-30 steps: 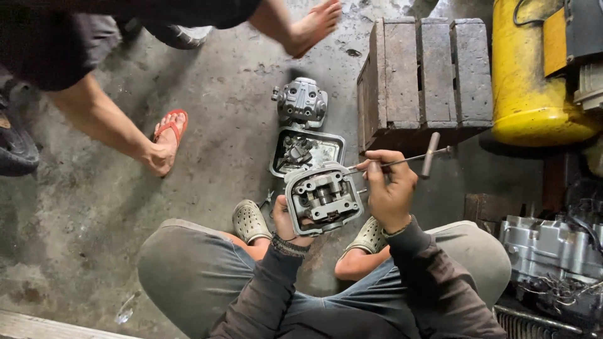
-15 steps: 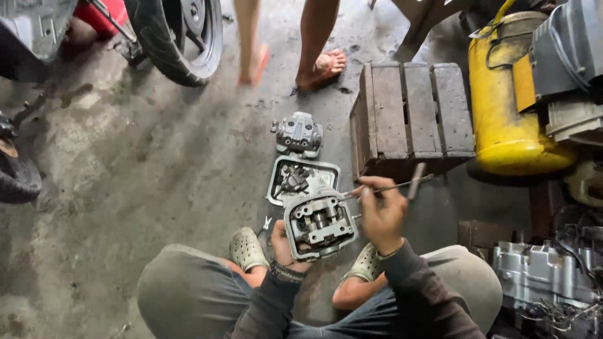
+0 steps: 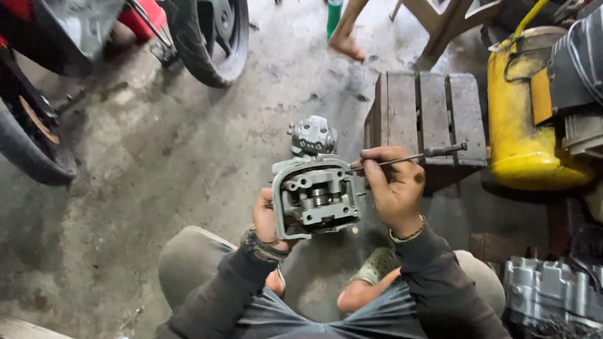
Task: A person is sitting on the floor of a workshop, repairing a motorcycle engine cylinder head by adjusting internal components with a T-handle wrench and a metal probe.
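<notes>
Grey metal engine head (image 3: pixel 316 199), yellow tank (image 3: pixel 522 119), weathered grey wooden stool (image 3: pixel 427 113), black tyre (image 3: pixel 210 41)

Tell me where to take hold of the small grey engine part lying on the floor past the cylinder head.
Probably grip the small grey engine part across its two outer flanks, coming down from above. It lies free on the concrete floor, top exposed, while the cylinder head in the left hand crowds its near side.

A stained concrete floor (image 3: pixel 157 157) is seen in dull daylight. A wooden stool (image 3: pixel 427 113) is set beside a yellow tank (image 3: pixel 521 125); motorcycle tyres (image 3: pixel 213 37) are parked behind.
</notes>
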